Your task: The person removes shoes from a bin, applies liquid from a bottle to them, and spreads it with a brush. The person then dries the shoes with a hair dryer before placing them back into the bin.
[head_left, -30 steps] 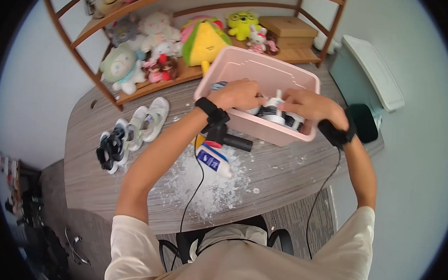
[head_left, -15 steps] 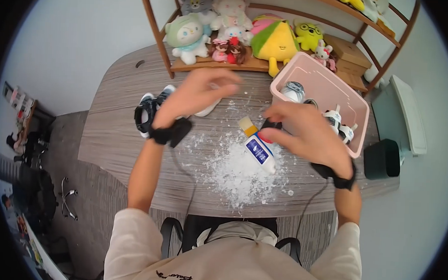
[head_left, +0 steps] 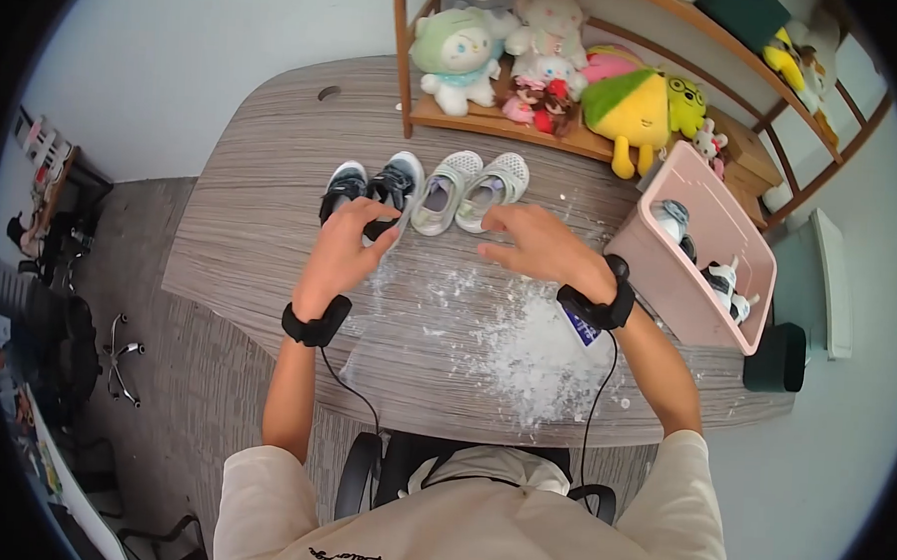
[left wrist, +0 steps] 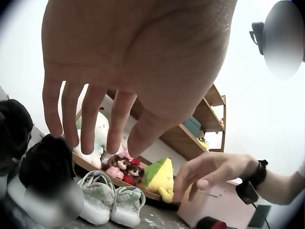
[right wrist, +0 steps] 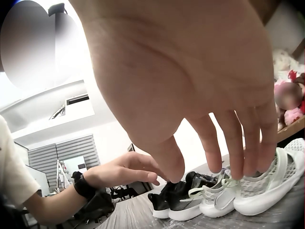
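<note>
Four shoes stand in a row on the wooden table: a black pair (head_left: 394, 181) at the left and a white pair (head_left: 442, 195) beside it. My left hand (head_left: 342, 250) hovers over the near end of the black pair, fingers spread and relaxed. In front of the right white shoe (head_left: 500, 187) is my right hand (head_left: 542, 242), fingers loosely bent, holding nothing. The left wrist view shows the left palm (left wrist: 133, 52) above the shoes; in the right wrist view the right palm (right wrist: 190, 62) is near the white shoes (right wrist: 267, 186). Whether fingertips touch a shoe, I cannot tell.
A pink bin (head_left: 705, 246) with several shoes stands at the right, beside a dark green container (head_left: 774, 357). White powder (head_left: 540, 359) covers the table's front, near a partly hidden blue-labelled bottle (head_left: 581, 329). Behind, a wooden shelf (head_left: 520, 133) holds plush toys.
Both hands have left the pink bin and moved left to the row of shoes. The head view has turned left, so the bin appears farther right.
</note>
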The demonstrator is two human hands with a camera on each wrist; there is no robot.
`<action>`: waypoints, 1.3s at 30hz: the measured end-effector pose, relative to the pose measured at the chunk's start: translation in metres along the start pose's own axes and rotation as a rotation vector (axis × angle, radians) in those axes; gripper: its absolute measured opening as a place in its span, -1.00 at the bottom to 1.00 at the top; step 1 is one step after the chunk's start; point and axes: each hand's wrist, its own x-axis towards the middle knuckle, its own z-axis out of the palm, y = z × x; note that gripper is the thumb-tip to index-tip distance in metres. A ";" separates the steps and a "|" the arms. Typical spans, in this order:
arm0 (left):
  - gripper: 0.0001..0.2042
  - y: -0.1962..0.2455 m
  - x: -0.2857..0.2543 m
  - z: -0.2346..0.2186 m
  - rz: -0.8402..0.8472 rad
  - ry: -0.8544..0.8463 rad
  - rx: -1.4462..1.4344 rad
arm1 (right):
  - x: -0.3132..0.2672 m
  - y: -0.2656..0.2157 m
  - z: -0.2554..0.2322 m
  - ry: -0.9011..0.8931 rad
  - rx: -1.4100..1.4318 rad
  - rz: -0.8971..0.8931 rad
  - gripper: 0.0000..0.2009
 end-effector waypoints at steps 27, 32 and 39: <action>-0.85 0.143 0.090 0.041 0.332 -0.033 -0.194 | -0.199 0.002 -0.212 0.340 0.545 0.022 -0.65; -0.83 0.239 0.143 0.104 0.609 -0.231 -0.222 | -0.281 0.053 -0.258 0.613 0.620 0.210 -0.44; -0.72 0.334 0.188 0.205 0.860 -0.764 0.203 | -0.321 0.116 -0.259 0.645 0.364 0.367 -0.38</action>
